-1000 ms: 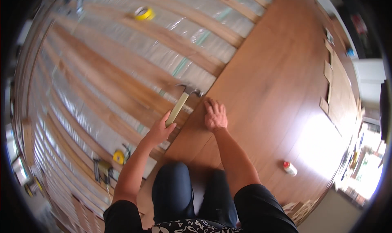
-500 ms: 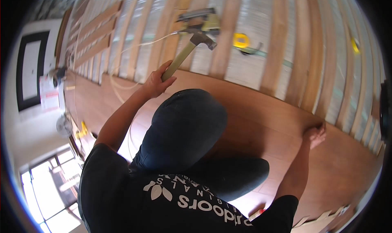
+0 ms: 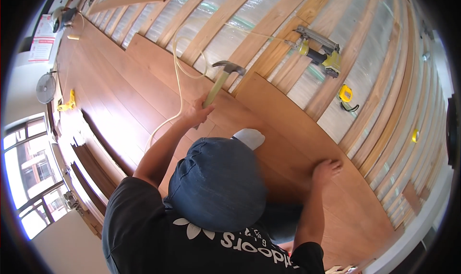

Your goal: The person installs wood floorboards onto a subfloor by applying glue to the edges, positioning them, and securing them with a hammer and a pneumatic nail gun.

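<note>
My left hand [image 3: 196, 111] is closed round the light-coloured handle of a claw hammer [image 3: 231, 68], whose head points up and away over the floor. Planted on a brown wooden floorboard [image 3: 288, 118], my right hand [image 3: 328, 171] has its fingers resting on the surface, close to the board's far edge. That board lies along the outer edge of the laid flooring. My bent knee [image 3: 218, 182] and a light-coloured sock or shoe tip [image 3: 249, 138] are between the two hands.
Wooden battens [image 3: 269, 41] run over silvery sheeting beyond the boards. On them lie a green-and-black nail gun [image 3: 319, 53] with a pale hose [image 3: 178, 89], a yellow tape measure [image 3: 345, 93] and a yellow tape roll [image 3: 415, 135]. A fan [image 3: 46, 88] and yellow tool [image 3: 67, 102] stand left.
The view has shifted and turned. My right hand has come back nearer my body along the board. My left hand still grips the hammer, now lower over the flooring.
</note>
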### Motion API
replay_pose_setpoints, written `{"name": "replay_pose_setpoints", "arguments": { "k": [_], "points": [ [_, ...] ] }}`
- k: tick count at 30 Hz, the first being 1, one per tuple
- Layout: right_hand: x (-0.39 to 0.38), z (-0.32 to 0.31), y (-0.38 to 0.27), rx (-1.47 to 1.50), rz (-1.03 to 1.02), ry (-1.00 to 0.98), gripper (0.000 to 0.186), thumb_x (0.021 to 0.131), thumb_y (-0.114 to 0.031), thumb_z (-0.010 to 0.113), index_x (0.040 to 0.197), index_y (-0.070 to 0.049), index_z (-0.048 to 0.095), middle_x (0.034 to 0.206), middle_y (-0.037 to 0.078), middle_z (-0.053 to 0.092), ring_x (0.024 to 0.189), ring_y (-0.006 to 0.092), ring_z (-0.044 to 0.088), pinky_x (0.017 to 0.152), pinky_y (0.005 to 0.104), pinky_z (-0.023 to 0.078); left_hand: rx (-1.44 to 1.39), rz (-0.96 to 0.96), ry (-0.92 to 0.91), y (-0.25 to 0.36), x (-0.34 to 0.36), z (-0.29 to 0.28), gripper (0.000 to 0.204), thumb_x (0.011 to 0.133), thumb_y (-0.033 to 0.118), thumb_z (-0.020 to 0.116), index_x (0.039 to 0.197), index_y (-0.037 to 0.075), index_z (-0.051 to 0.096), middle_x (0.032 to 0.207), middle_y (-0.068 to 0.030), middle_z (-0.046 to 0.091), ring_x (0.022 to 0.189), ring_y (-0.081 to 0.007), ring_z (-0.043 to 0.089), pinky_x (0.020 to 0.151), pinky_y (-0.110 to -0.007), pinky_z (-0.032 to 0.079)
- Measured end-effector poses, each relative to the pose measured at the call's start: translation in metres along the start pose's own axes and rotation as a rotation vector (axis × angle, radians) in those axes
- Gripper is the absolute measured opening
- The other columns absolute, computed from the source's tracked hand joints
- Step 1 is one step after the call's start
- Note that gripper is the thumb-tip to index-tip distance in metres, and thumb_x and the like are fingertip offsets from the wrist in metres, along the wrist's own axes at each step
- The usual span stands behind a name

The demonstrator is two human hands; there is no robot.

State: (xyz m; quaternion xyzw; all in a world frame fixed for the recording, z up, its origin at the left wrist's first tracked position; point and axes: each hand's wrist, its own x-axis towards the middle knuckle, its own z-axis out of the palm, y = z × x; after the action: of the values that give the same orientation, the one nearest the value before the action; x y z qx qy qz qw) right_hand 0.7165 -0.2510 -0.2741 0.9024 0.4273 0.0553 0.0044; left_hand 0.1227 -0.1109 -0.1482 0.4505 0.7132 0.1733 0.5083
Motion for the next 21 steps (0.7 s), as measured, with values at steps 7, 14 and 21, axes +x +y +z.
{"name": "replay_pose_setpoints", "arguments": {
  "k": [7, 14, 21],
  "points": [
    [-0.024, -0.041, -0.039, 0.123, -0.11, -0.221, 0.071, 0.106, -0.044, 0.05, 0.16, -0.003, 0.03, 0.163, 0.034, 0.025, 0.149, 0.0528, 0.027, 0.123, 0.0577, 0.026, -0.009, -0.076, -0.033, -0.013, 0.024, 0.009, 0.074, 0.098, 0.03, 0.069, 0.162, 0.016, 0.036, 0.075, -0.0062, 0.061, 0.051, -0.0139, 0.056, 0.048, -0.032, 0.049],
    [-0.028, -0.042, -0.034, 0.038, -0.092, -0.287, 0.073, 0.106, -0.045, 0.048, 0.161, -0.002, 0.027, 0.165, 0.033, 0.02, 0.152, 0.0494, 0.022, 0.125, 0.0546, 0.023, -0.057, -0.024, -0.044, -0.01, 0.019, 0.005, 0.073, 0.099, 0.027, 0.067, 0.162, 0.012, 0.033, 0.067, -0.004, 0.057, 0.048, -0.0126, 0.053, 0.045, -0.03, 0.045],
    [-0.029, -0.045, -0.037, 0.085, -0.089, -0.288, 0.073, 0.107, -0.047, 0.044, 0.162, -0.003, 0.024, 0.166, 0.033, 0.017, 0.153, 0.0497, 0.02, 0.126, 0.0539, 0.021, 0.001, 0.036, -0.171, -0.024, 0.013, -0.01, 0.073, 0.099, 0.027, 0.067, 0.162, 0.01, 0.033, 0.067, -0.0044, 0.056, 0.049, -0.0131, 0.053, 0.047, -0.03, 0.046]
  ]
}}
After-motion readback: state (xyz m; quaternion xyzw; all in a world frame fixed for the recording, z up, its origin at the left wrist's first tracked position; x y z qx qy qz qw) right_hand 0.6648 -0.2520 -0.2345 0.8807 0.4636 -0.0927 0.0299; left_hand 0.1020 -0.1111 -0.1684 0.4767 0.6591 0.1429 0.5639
